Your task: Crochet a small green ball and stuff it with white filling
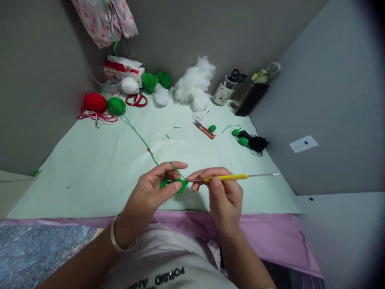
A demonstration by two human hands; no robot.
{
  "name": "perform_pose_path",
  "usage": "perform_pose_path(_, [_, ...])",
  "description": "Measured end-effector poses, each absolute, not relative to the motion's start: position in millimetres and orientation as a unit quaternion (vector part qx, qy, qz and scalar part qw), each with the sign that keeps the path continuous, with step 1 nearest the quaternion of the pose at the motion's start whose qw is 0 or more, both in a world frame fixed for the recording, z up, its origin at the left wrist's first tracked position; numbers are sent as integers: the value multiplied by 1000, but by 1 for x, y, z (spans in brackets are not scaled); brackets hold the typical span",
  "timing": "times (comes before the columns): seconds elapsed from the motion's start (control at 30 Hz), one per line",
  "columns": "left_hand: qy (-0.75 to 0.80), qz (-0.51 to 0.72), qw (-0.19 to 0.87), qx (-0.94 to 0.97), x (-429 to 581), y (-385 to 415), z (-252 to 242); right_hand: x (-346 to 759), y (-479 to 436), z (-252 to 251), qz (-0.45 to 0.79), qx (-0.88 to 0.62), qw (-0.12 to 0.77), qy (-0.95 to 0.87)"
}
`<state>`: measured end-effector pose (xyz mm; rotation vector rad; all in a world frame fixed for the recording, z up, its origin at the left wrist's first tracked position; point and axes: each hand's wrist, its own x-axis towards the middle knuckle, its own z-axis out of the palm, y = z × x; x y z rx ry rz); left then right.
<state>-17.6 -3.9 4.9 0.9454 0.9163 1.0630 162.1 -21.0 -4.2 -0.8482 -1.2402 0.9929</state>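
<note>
Between the thumb and fingers of my left hand (158, 184) is a small piece of green crochet work (181, 186). Green yarn (138, 136) runs from a green ball (116, 106) at the back left to this hand, and a strand passes over its raised index finger. My right hand (224, 192) grips a crochet hook (227, 177) by its yellow handle. The hook's left metal end meets the edge of the green piece, while its other metal end points right. Part of the piece is hidden behind my left fingers.
Along the back stand red yarn (95, 102), red-handled scissors (136, 100), white stuffing (195, 84), a pen cup (224, 91) and a dark phone (252, 99). Orange thread snips (204, 130) lie mid-table, with small green pieces (243, 141) and black yarn (257, 143) at right. Grey partitions enclose the table.
</note>
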Motion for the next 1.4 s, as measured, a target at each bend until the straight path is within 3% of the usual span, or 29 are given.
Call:
perform_pose_path(0.37, [458, 498, 513, 528, -14, -9, -2, 161, -23, -15, 209, -332, 610, -688])
perform_pose_path(0.47, [461, 489, 544, 502, -15, -10, -3, 160, -23, -17, 201, -335, 611, -688])
perform_pose_path(0.53, [448, 498, 582, 461, -13, -10, -3, 158, -25, -18, 140, -362, 567, -726])
perform_pose_path(0.67, [349, 460, 756, 308, -9, -5, -2, 156, -30, -20, 11, -416, 497, -761])
perform_pose_path(0.77, [309, 427, 818, 230, -11, 0, -1, 157, -28, -17, 76, -385, 554, -734])
perform_pose_path(0.87, [328, 468, 784, 242, -14, 1, 0, 156, -22, -12, 249, -367, 655, -612])
perform_pose_path(1.0, [329, 464, 761, 312, -12, -3, -2, 151, -16, -12, 368, -345, 663, -553])
perform_pose_path(1.17, [376, 490, 693, 372, -8, -6, -6, 153, -22, -19, 225, -393, 591, -667])
perform_pose_path(1.3, [338, 459, 770, 286, -8, -2, -5, 159, -24, -21, 56, -368, 514, -773])
perform_pose_path(1.4, [326, 423, 818, 215, -10, 2, -2, 159, -24, -16, 119, -382, 560, -725])
